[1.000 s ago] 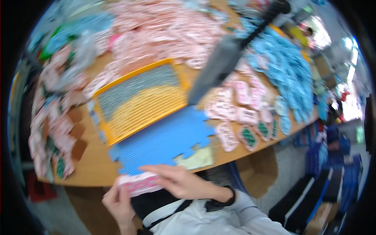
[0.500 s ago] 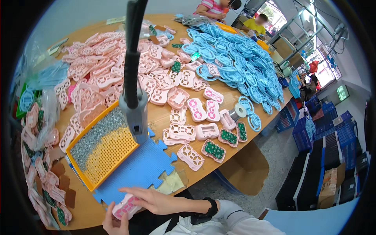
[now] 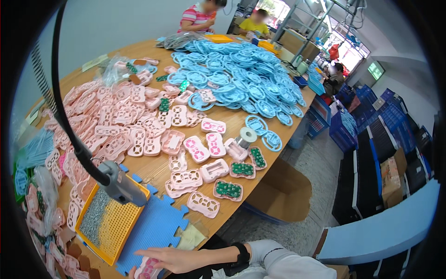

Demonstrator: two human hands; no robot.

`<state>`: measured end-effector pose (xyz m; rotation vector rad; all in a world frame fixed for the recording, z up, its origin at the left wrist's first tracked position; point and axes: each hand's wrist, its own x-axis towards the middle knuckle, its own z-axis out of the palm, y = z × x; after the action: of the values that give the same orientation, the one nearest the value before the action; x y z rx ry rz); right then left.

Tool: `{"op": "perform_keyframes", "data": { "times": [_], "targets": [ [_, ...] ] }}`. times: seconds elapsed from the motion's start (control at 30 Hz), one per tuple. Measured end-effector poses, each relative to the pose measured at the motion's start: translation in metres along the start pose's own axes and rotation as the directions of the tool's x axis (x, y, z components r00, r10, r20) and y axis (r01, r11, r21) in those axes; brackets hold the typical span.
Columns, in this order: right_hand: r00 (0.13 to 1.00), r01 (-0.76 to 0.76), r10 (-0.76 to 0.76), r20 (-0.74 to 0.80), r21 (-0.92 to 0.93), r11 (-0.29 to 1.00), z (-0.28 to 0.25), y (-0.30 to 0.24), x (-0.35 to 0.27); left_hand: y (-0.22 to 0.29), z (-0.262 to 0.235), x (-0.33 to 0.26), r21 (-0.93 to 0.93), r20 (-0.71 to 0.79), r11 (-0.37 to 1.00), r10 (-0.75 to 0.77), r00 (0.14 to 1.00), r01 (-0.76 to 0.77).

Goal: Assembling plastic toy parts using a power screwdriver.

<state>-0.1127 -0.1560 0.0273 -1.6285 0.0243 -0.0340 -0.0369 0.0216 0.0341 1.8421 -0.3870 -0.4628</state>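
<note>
At the lower edge of the head view is a pale pink toy gamepad (image 3: pixel 149 268) with bright pink buttons, over the near edge of the blue mat. My right hand (image 3: pixel 174 258) lies along its top and near side, index finger stretched out past it and the other fingers at the shell. Of my left hand (image 3: pixel 132 272), only fingertips show, at the gamepad's left end; the rest is cut off by the picture's edge. Beyond my hands, a grey electric screwdriver (image 3: pixel 123 185) hangs on a dark cable over a yellow tray (image 3: pixel 124 242) of small screws.
The blue foam mat (image 3: pixel 155 218) lies beside the tray. Pink shells (image 3: pixel 107 116), some holding green circuit boards (image 3: pixel 228 189), cover the table, with blue ring-shaped parts (image 3: pixel 260 79) behind. A cardboard-lined bin (image 3: pixel 278 190) stands by the right edge. Two people sit at the far side.
The view has swung, so the table's things sit further left and my hands lower in the picture. My left hand is now mostly out of view. The gamepad stays between my hands.
</note>
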Motion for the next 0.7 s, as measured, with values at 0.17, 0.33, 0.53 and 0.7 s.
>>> {"op": "perform_keyframes", "data": {
  "times": [0.17,0.33,0.53,0.7],
  "targets": [
    [0.991,0.069,-0.064,-0.115,0.045,0.997,0.000,-0.001,0.004,-0.010,0.003,0.004,0.084,0.021,0.981,0.173,0.985,-0.174],
    [0.983,0.074,-0.069,-0.171,0.025,0.997,-0.001,-0.005,0.009,-0.010,0.004,0.008,-0.001,0.030,0.991,0.136,0.990,-0.136],
    [0.972,0.085,-0.061,-0.227,0.099,0.992,0.004,0.004,0.013,0.008,-0.001,0.007,-0.019,0.080,0.995,0.102,0.992,-0.100],
    [0.987,0.051,-0.026,-0.157,0.154,0.987,0.001,0.002,0.011,-0.002,0.000,0.008,-0.072,0.084,0.994,0.090,0.992,-0.084]
  ]
}}
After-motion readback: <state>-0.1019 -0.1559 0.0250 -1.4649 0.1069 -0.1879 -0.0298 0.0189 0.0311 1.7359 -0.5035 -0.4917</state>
